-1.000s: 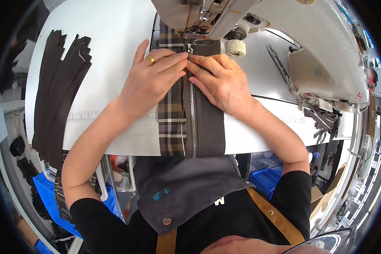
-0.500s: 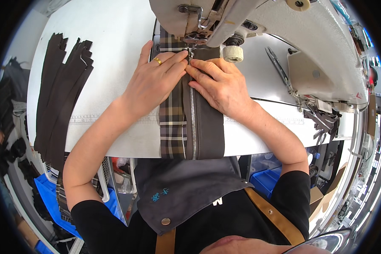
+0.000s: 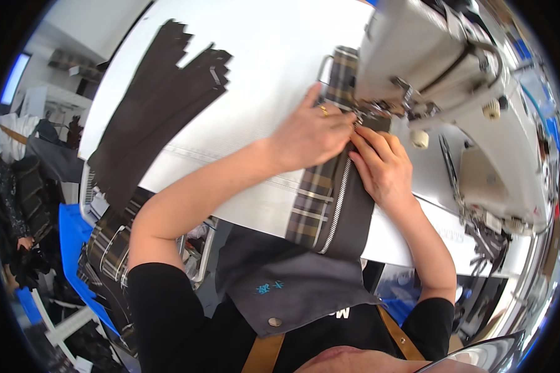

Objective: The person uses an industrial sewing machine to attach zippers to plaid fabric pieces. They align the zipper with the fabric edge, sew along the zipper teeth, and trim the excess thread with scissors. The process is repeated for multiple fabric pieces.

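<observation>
A plaid fabric strip (image 3: 311, 208) lies lengthwise under the sewing machine (image 3: 410, 68), alongside a dark brown band (image 3: 354, 227). Between them runs a metal-toothed zipper (image 3: 338, 205). My left hand (image 3: 308, 138), with a gold ring, rests on the plaid side; its fingertips close in on the zipper by the presser foot (image 3: 370, 110), thumb held out. On the brown side, the bent fingers of my right hand (image 3: 384, 166) press at the same spot. Both sets of fingertips nearly meet there, hiding that bit of the zipper.
Dark brown strips (image 3: 162, 105) are piled on the white table (image 3: 261, 74) at the left. Tweezers (image 3: 448, 163) lie beside the machine at the right, above dark scraps (image 3: 488, 239). A blue bin (image 3: 74, 248) with plaid pieces stands below the left edge.
My view has turned, so table, machine and fabric appear tilted and shifted rightward. Both hands remain at the zipper near the presser foot, with little visible change in their hold.
</observation>
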Demonstrator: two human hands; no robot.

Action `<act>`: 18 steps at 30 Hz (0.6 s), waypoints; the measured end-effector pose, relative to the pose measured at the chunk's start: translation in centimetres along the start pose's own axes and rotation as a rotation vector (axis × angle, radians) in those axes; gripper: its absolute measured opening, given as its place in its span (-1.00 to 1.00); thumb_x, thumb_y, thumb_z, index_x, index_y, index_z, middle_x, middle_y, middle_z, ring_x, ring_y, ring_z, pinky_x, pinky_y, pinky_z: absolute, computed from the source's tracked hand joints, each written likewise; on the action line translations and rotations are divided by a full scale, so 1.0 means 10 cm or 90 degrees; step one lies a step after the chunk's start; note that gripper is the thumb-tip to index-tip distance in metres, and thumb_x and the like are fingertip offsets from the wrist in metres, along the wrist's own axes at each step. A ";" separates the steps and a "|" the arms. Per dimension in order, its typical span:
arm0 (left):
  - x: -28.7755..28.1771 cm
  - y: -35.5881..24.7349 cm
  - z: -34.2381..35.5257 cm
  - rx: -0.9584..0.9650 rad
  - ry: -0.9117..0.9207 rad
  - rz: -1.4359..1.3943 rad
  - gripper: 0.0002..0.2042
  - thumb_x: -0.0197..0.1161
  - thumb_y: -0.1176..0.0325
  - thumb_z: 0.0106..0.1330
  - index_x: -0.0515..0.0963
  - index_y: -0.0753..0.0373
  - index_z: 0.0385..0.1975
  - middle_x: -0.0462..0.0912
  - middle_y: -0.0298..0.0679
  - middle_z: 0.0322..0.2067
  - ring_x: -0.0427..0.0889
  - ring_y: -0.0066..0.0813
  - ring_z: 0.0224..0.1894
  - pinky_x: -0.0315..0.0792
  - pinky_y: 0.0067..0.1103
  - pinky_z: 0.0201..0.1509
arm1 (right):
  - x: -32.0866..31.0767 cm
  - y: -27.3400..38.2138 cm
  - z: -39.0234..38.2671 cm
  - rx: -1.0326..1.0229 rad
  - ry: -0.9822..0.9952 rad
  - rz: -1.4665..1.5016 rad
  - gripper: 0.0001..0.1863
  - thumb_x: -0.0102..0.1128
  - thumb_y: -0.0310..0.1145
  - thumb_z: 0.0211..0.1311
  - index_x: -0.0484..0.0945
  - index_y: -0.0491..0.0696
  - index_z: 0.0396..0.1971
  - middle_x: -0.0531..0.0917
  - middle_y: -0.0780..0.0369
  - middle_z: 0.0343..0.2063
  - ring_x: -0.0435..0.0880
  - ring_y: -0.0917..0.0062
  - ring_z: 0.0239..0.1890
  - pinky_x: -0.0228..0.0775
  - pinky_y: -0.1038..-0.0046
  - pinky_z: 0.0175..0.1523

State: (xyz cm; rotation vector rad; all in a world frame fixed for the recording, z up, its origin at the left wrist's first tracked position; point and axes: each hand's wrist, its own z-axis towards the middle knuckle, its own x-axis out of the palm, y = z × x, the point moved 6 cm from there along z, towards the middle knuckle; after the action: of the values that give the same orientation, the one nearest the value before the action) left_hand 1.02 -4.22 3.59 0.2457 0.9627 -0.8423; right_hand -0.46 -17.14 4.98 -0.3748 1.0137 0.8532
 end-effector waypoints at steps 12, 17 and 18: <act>-1.35 1.26 -1.41 -0.359 0.028 0.211 -0.66 0.22 0.29 0.24 0.49 0.24 -0.01 0.64 -0.19 -0.15 0.57 -0.28 0.00 0.36 -0.30 0.09 | -0.03 0.04 0.03 -0.006 0.007 0.012 -0.66 0.30 -0.39 0.00 0.58 -0.11 -0.15 0.57 0.26 -0.11 0.53 0.42 -0.18 0.38 0.42 -0.15; -1.51 1.45 -1.39 -0.490 -0.125 0.122 -0.87 0.20 0.40 0.26 0.58 0.29 -0.27 0.68 -0.12 -0.36 0.68 -0.29 -0.29 0.50 -0.54 -0.33 | -0.04 0.04 0.01 -0.004 -0.009 0.012 -0.67 0.30 -0.39 0.02 0.59 -0.10 -0.15 0.58 0.27 -0.12 0.53 0.42 -0.19 0.37 0.42 -0.13; -1.60 1.56 -1.45 -0.569 -0.191 0.046 -0.90 0.19 0.42 0.26 0.58 0.30 -0.32 0.67 -0.12 -0.37 0.68 -0.29 -0.30 0.49 -0.52 -0.34 | -0.04 0.04 0.01 -0.006 -0.010 0.015 -0.67 0.29 -0.39 0.02 0.59 -0.11 -0.15 0.58 0.27 -0.12 0.52 0.41 -0.19 0.38 0.41 -0.13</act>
State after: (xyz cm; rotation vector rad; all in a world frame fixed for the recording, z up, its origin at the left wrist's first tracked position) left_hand -1.34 22.27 5.51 -0.5967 0.9507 -0.3072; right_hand -0.82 -16.96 5.46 -0.3645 1.0010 0.8817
